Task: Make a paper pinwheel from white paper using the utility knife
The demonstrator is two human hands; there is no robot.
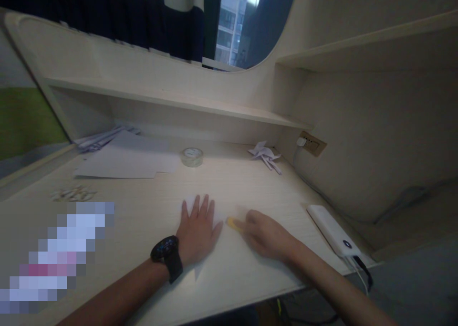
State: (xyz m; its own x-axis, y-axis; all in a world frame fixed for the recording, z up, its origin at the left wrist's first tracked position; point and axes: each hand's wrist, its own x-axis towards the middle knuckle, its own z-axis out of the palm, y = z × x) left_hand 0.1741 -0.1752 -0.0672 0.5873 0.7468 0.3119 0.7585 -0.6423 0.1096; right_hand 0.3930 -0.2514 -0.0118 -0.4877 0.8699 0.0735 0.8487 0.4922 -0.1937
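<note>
My left hand [198, 230] lies flat with fingers spread on a white sheet of paper [214, 206] in the middle of the pale desk [143, 206]. A black watch sits on that wrist. My right hand [265, 237] is beside it, blurred by motion, fingers curled and pinching a small yellow object [231, 222] that touches the paper next to my left thumb. What the yellow thing is cannot be made out.
A roll of clear tape [192, 156] stands further back. A stack of white sheets [125, 159] lies at the back left, a folded paper pinwheel [266, 155] at the back right. A white power bank [334, 230] with cables rests near the right edge. Small scraps [73, 193] lie at left.
</note>
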